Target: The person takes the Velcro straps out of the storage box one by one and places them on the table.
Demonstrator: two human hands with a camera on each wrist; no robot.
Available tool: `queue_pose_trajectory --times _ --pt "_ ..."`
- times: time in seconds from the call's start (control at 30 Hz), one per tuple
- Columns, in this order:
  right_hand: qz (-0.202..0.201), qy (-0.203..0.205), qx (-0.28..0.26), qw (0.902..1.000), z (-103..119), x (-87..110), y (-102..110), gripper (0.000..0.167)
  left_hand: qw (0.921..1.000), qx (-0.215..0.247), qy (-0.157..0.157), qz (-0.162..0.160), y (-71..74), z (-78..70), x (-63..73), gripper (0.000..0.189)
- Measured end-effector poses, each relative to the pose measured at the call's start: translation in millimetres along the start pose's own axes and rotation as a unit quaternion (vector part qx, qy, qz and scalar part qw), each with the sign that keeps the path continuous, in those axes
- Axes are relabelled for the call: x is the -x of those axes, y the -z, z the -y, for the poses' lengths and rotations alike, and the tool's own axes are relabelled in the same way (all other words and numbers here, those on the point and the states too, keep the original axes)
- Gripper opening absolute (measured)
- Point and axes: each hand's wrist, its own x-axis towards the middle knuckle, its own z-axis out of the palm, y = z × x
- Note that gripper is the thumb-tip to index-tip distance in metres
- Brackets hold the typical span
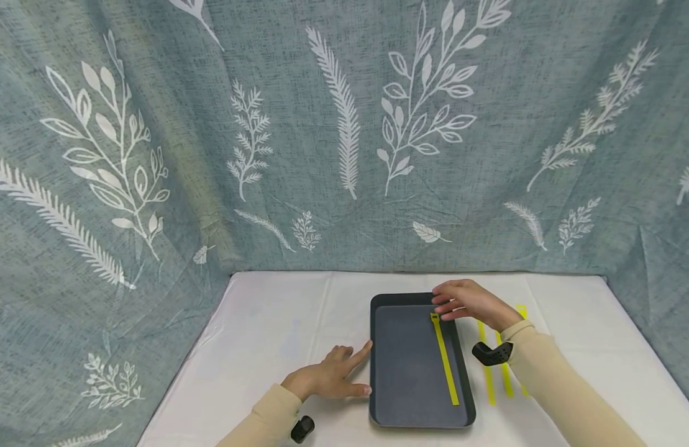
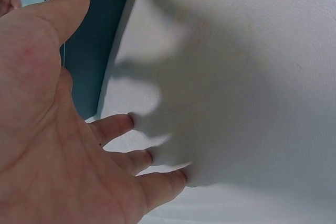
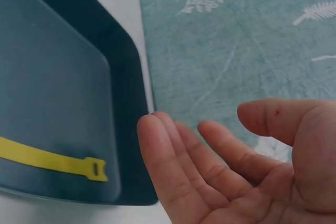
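Note:
A dark grey rectangular tray lies on the white table, and one yellow hook-and-loop cable tie rests lengthwise inside it near the right wall. My left hand is beside the tray's left side, fingers spread, with forefinger and thumb at the rim. In the left wrist view its other fingers reach out over the white cloth. Above the tray's far right corner is my right hand, holding nothing. The right wrist view shows its fingers relaxed, thumb apart, near the slotted head of the tie.
More yellow cable ties lie on the white cloth right of the tray, partly hidden under my right forearm. A blue-green curtain with white leaf prints hangs behind the table. White table surface extends left of the tray.

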Motion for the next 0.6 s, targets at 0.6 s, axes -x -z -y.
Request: queue_pose_trajectory --times 0.6 --pt "0.002 -0.046 0.095 0.9944 -23 -10.4 -41 0.065 1.0 -0.001 0.005 -0.001 -1.6 -1.2 -0.7 0.088"
